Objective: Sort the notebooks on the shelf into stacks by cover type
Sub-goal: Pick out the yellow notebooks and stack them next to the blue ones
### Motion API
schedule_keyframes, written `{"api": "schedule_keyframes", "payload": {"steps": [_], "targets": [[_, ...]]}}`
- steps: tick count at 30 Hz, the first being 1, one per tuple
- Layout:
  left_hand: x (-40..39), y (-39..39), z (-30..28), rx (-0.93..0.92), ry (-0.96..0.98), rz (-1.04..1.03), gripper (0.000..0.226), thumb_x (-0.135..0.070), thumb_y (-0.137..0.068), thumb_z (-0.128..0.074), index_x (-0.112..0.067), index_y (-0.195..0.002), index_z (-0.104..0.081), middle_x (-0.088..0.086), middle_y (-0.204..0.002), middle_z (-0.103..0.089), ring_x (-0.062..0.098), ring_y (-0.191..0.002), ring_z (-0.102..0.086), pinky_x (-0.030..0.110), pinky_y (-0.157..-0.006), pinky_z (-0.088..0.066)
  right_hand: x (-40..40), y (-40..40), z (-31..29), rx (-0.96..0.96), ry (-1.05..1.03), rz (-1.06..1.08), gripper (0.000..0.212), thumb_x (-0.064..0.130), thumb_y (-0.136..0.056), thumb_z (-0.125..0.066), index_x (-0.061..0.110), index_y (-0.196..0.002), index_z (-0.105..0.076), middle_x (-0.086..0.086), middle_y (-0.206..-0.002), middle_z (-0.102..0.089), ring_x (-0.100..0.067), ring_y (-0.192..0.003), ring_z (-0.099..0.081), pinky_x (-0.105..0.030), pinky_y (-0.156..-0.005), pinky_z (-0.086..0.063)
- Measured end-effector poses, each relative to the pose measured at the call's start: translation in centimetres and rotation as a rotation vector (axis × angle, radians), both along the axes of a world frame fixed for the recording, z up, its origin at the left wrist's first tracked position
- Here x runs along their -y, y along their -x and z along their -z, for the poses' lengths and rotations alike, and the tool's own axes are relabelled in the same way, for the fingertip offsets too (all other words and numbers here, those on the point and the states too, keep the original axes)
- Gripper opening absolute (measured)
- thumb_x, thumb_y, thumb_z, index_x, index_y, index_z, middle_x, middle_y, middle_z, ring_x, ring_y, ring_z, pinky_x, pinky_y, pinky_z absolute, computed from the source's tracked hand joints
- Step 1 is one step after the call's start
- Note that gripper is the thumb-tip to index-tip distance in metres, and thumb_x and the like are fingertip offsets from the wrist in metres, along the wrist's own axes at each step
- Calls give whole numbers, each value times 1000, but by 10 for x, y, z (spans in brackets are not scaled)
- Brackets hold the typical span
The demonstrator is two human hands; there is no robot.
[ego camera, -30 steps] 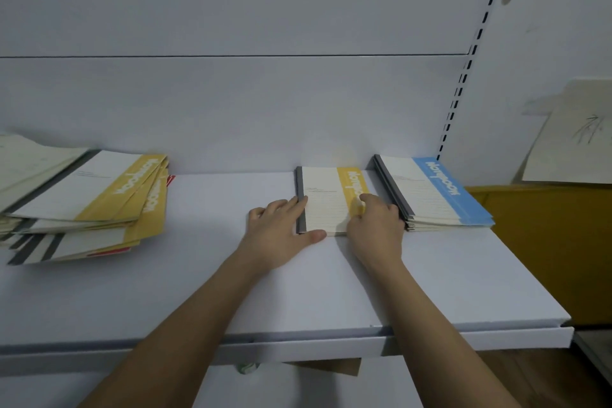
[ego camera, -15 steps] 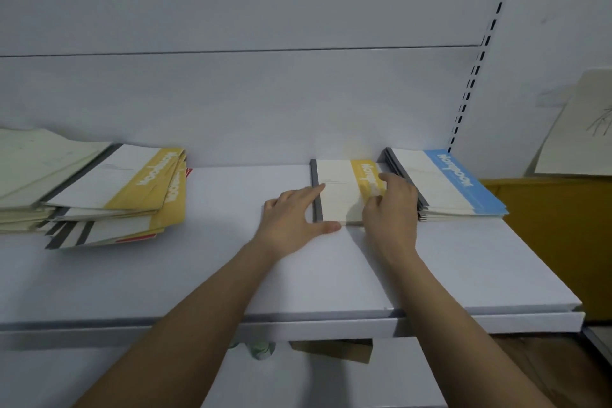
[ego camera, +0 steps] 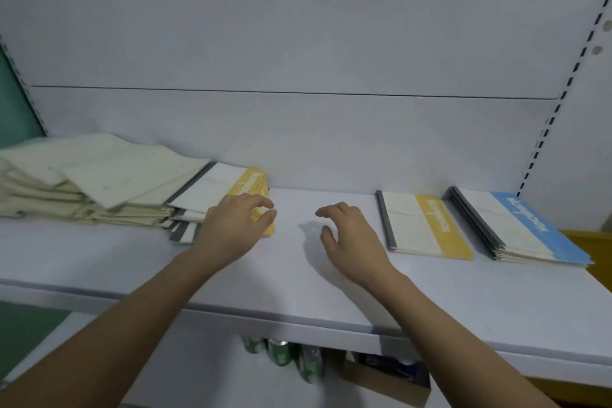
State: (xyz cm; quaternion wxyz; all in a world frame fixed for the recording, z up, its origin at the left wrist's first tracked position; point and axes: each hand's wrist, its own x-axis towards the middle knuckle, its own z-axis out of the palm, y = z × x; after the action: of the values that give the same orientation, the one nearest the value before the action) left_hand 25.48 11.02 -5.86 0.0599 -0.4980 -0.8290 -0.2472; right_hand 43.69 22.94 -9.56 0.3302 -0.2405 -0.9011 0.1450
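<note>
A yellow-banded notebook lies flat on the white shelf, right of centre. Beside it on the right sits a stack of blue-banded notebooks. At the left lies a loose pile with yellow-banded notebooks on top and plain cream covers further left. My left hand hovers at the near right corner of that pile, fingers loosely curled, holding nothing. My right hand hangs over bare shelf in the middle, fingers relaxed and empty, apart from the lone yellow notebook.
Behind the shelf stands a white back panel with a slotted upright at the right. Green cans and a cardboard box sit on the level below. A yellow-brown surface shows at the far right.
Both hands left the lone yellow notebook and moved left; the left hand now reaches the left pile. The view swung left, showing more of the cream pile.
</note>
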Motion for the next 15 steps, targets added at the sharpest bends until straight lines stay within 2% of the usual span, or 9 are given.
{"api": "schedule_keyframes", "payload": {"steps": [6, 12, 15], "targets": [[45, 75, -27, -12, -22, -140, 27, -45, -94, -49, -33, -114, -65, -6, -115, -66, 21, -115, -52, 36, -94, -39, 39, 68, -39, 237, 62, -66, 40, 35, -98, -45, 21, -135, -47, 3, -136, -50, -18, -124, -40, -37, -97, -40], [71, 145, -42, -65, 12, -114, 30, -41, -96, -48, -31, -120, -62, -3, -125, -62, 23, -121, -48, 38, -97, -36, 74, 154, -49, 382, 55, -44, 61, 54, -93, -48, 21, -143, -39, -1, -146, -41, -23, -133, -35, -40, -105, -35], [78, 176, -36, -63, 59, -48, 31, -42, -96, -47, -32, -123, -59, -4, -129, -58, 22, -124, -45, 38, -100, -36, 82, 197, -42, 470, 33, -11, 76, 65, -90, -44, 24, -151, -24, -1, -160, -20, -21, -146, -17, -43, -116, -20]]}}
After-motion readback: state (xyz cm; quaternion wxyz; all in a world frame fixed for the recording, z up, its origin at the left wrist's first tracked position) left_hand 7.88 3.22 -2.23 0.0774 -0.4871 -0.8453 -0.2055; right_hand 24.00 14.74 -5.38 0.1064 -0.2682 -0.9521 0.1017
